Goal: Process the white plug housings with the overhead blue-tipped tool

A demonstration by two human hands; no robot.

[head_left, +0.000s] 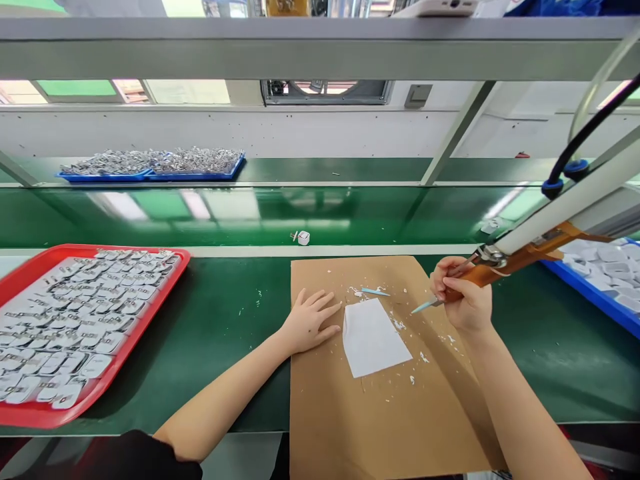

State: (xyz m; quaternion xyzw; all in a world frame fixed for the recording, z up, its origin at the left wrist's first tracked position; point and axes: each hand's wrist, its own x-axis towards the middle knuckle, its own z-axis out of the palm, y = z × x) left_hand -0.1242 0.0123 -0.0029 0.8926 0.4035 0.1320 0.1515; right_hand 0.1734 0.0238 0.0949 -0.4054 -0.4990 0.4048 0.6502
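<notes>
My left hand (313, 323) lies flat with fingers spread on a sheet of brown cardboard (345, 427), just left of a white piece of paper (375, 340). My right hand (463, 293) is closed around an orange-handled tool (467, 280), whose pale blue pointed tip (425, 306) points down to the left, above the cardboard. Behind the hand the orange part runs up towards a white bar; I cannot tell whether they are joined. A similar pale blue pointed piece (375, 292) rests above the paper, among white scraps (399, 325).
On the left stands a red tray (125, 353) of white parts with metal pieces. A blue tray (600, 290) of white parts is at the right. Blue trays (193, 177) of small metal parts sit on the rear shelf. A white bar (565, 213) with hoses slants in from the right.
</notes>
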